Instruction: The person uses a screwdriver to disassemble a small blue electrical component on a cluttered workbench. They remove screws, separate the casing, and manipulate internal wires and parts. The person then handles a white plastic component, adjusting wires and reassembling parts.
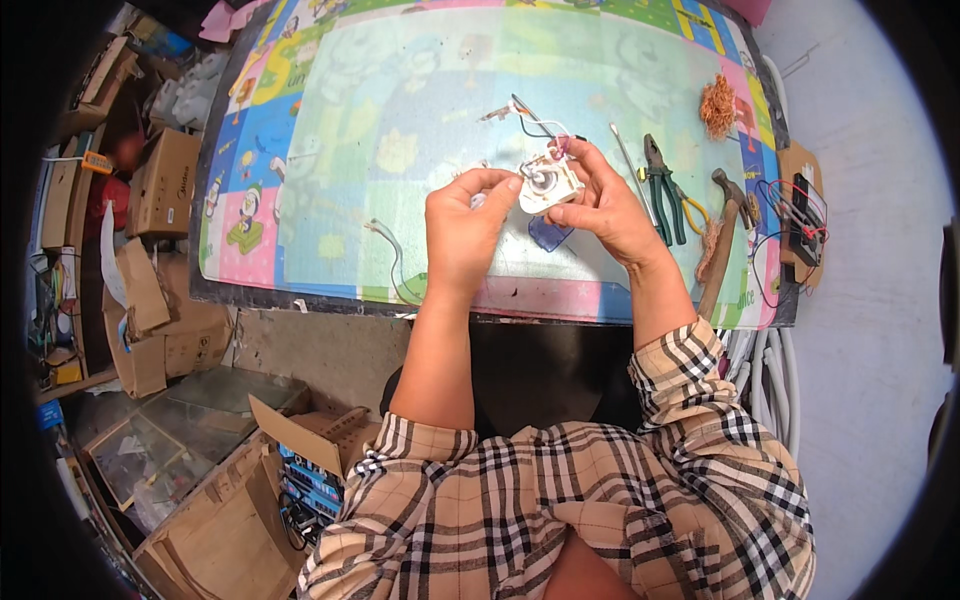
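Note:
Above the table I hold a small white plastic part point(541, 188) with a round grey metal centre. White, dark and reddish wires point(535, 118) stretch away from its far side. My right hand point(612, 208) grips the part from the right, thumb on the near edge and fingers at the far side. My left hand point(462, 222) is closed in a pinch, thumb and fingertips at the part's left edge; a small pale piece shows by those fingers, too unclear to name. Beneath the white part lies a dark blue piece point(549, 236) on the table.
Right of my hands lie a screwdriver point(632, 168), green-handled pliers point(660, 195), yellow-handled pliers point(692, 212), a hammer point(712, 260) and a copper wire bundle point(717, 108). A black device with leads point(806, 225) sits past the right edge. Grey wires point(392, 250) lie left; cardboard boxes point(165, 185) stand beyond.

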{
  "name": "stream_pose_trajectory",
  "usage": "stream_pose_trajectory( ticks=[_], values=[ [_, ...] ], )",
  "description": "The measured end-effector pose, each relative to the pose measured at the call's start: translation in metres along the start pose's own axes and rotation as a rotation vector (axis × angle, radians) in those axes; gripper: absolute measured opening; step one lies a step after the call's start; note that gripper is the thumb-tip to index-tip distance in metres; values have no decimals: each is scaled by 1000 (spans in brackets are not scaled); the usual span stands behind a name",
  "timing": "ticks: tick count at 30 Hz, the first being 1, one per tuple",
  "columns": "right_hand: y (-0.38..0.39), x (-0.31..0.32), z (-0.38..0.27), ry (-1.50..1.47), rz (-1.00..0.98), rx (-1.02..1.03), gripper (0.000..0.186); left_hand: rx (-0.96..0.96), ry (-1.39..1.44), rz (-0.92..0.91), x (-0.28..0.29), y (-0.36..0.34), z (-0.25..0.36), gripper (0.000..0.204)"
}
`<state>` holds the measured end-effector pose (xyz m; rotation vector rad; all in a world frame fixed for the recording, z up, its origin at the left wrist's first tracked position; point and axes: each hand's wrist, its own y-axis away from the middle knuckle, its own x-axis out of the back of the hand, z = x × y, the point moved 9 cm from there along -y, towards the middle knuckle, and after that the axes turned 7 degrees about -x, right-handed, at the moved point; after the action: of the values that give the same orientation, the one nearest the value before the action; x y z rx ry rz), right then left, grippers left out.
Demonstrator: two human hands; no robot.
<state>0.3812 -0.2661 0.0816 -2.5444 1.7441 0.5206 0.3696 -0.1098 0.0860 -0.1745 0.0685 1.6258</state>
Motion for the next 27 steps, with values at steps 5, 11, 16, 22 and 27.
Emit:
stream_pose_trajectory(
  ticks=[5,11,16,22,27],
  values=[
    [2,-6,-4,106,19,26,75,-138,-310,45,-2,3,9,18],
    [4,-18,-9,202,28,71,71,-111,-439,84,-3,5,15,21],
    [4,-20,-9,226,59,98,68,-152,-460,130,-1,7,19,20],
    [4,-16,-12,245,106,127,66,-168,-396,161,-1,7,16,13],
    [6,-16,-14,241,104,153,68,-259,-340,174,0,8,26,10]
  ],
)
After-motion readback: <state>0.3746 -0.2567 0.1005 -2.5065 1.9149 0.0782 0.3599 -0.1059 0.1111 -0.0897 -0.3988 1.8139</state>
